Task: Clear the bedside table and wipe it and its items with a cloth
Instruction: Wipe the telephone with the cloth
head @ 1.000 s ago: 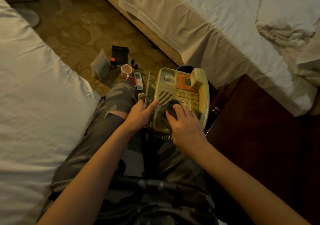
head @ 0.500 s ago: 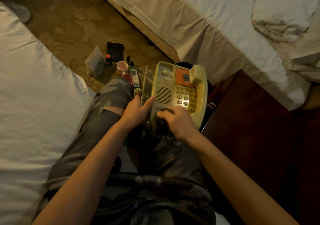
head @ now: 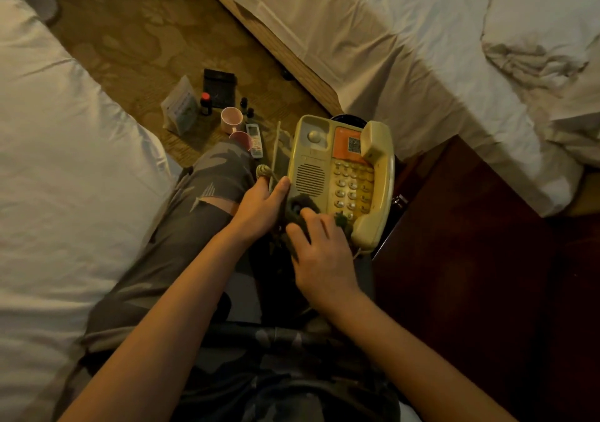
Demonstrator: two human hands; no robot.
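Note:
A cream desk telephone (head: 328, 158) with its handset on the right side rests on my lap, over my knees. My left hand (head: 259, 207) grips its lower left edge, thumb along the side. My right hand (head: 319, 256) presses a dark cloth (head: 297, 209) against the phone's lower front, below the speaker grille and beside the keypad. The dark wooden bedside table (head: 470, 259) stands to my right, its top bare.
On the carpet ahead lie a pink mug (head: 231, 119), a second pink cup (head: 242, 139), a remote (head: 254, 136), small bottles (head: 205, 103), a white packet (head: 179, 108) and a black box (head: 219, 87). White beds flank me left (head: 65, 162) and right (head: 422, 64).
My right hand with the cloth slid down off the keypad to the phone's lower edge, then moved back up a little. The left hand kept its grip on the phone.

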